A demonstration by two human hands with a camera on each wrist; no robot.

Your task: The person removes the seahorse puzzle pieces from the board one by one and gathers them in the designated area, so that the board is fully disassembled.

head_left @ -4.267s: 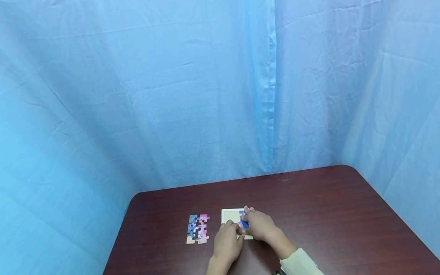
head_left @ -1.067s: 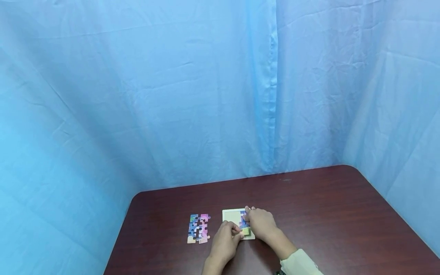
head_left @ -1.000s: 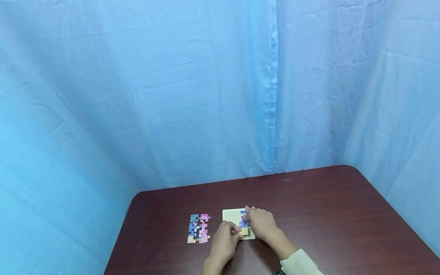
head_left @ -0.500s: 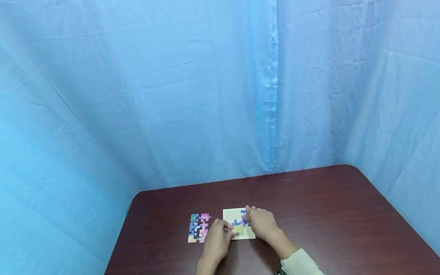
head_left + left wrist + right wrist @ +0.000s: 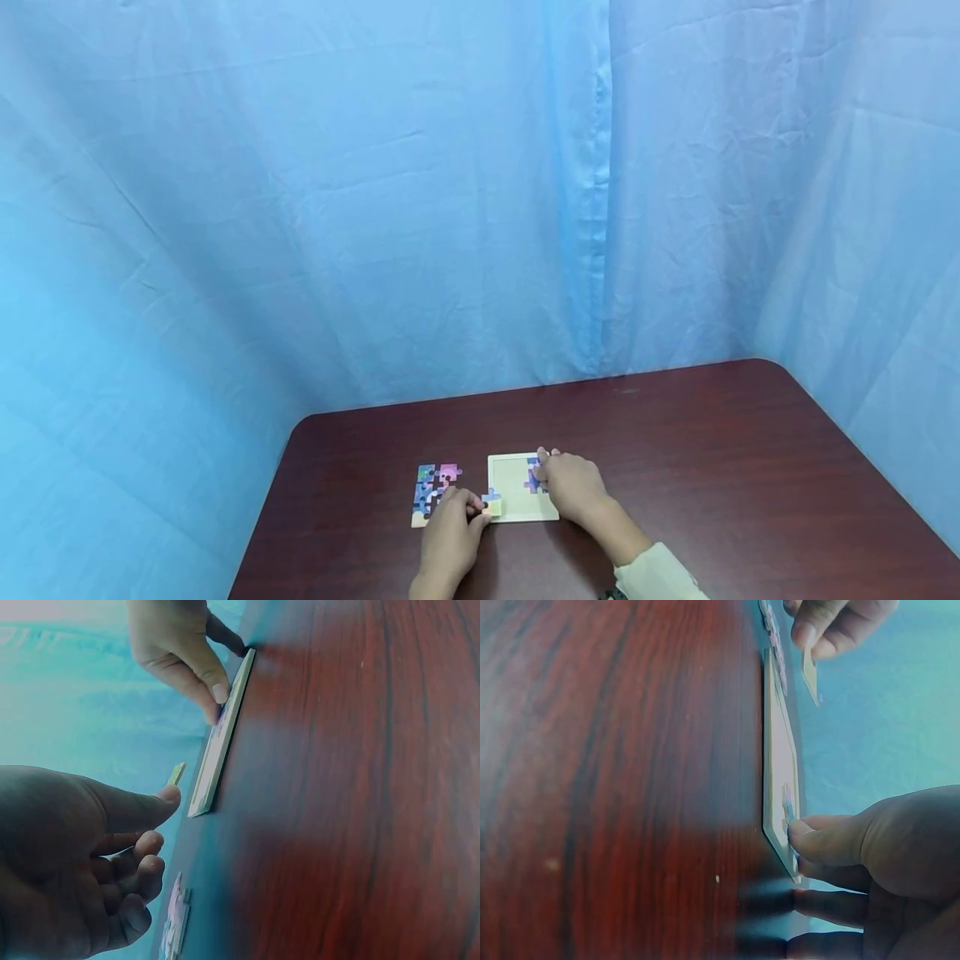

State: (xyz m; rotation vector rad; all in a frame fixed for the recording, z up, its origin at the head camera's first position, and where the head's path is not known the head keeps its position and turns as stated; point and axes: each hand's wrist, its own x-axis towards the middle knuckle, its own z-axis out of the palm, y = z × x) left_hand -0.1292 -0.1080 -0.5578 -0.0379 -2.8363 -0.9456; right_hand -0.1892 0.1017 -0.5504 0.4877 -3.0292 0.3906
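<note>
In the head view my left hand point(image 5: 450, 540) pinches a yellow-and-blue jigsaw piece point(image 5: 493, 507) between thumb and fingertips. The piece overlaps the near left corner of a pale puzzle tray point(image 5: 508, 477); in the left wrist view the same piece point(image 5: 177, 773) is raised off the table. My right hand point(image 5: 576, 490) holds the tray at its right side, and its thumb point(image 5: 814, 838) lies over the edge in the right wrist view. Beside that thumb a purple-and-blue section of puzzle point(image 5: 532, 485) lies in the tray, partly hidden by the hand.
Left of the tray, a group of blue and pink jigsaw pieces point(image 5: 424, 492) lies on the dark red-brown table point(image 5: 675, 450), its near part covered by my left hand. Blue curtains point(image 5: 420, 208) hang behind the table and on both sides.
My left hand has lifted the yellow-and-blue piece from the tray's near right part and carried it left to the near left corner. The right hand has stayed at the tray's right side.
</note>
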